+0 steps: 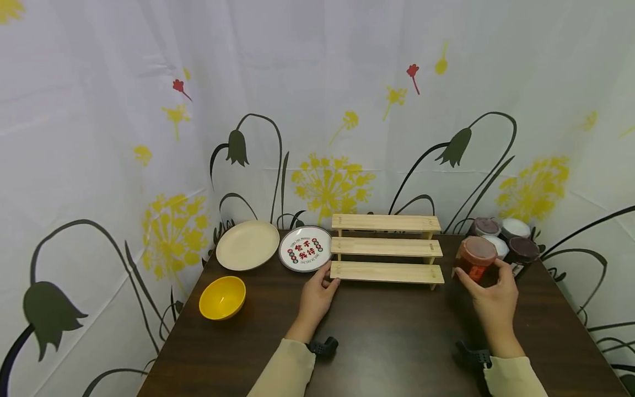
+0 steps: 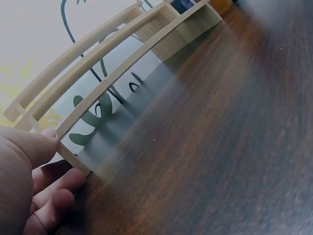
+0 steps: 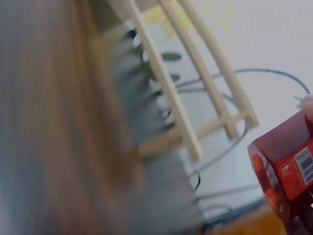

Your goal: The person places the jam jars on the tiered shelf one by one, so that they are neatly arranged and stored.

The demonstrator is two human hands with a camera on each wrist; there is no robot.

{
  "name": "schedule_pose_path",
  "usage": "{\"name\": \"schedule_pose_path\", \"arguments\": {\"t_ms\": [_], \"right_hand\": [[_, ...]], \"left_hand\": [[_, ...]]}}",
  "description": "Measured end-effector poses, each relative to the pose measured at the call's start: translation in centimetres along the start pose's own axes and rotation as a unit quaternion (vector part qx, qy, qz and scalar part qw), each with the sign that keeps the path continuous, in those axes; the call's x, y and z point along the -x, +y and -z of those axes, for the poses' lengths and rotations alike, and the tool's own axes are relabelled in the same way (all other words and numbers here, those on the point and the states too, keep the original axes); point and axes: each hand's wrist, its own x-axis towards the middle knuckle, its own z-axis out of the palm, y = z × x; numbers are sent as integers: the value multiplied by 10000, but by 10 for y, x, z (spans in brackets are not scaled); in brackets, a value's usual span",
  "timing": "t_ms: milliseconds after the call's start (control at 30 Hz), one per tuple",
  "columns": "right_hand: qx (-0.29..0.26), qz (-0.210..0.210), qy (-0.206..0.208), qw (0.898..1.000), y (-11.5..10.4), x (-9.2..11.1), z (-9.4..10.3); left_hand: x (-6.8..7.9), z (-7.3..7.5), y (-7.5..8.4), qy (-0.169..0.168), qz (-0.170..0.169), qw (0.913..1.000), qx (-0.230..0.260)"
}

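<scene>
A three-step wooden rack [image 1: 387, 272] stands at the back middle of the table. The thumb and fingers of my left hand [image 1: 316, 298] pinch the left end of its lowest step; in the left wrist view the thumb [image 2: 36, 147] lies against the board's end. Off the rack's right side, my right hand [image 1: 496, 303] grips a jar [image 1: 477, 253] with a reddish lid and a red label. A barcode label [image 3: 298, 169] shows on that jar in the right wrist view. Just behind it cluster several other jars [image 1: 523, 251] with dark, purple and white lids.
Left of the rack are a white plate [image 1: 289, 263] with red lettering, a cream oval plate [image 1: 248, 245] and a yellow bowl [image 1: 222, 298]. A flower-printed curtain [image 1: 317, 82] hangs behind the dark wooden table [image 1: 392, 336].
</scene>
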Motion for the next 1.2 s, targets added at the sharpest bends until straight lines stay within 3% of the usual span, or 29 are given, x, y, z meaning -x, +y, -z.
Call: {"name": "schedule_pose_path", "arguments": {"t_ms": [333, 767, 1200], "right_hand": [[-746, -6, -400, 9964, -40, -1, -46], [-1524, 339, -1208, 9803, -94, -22, -120], [-1690, 396, -2055, 9631, -124, -27, -189]], "left_hand": [[4, 3, -2, -21, -41, 9999, 113], [3, 1, -2, -41, -117, 9998, 124], [3, 3, -1, -90, -139, 9996, 211]]}}
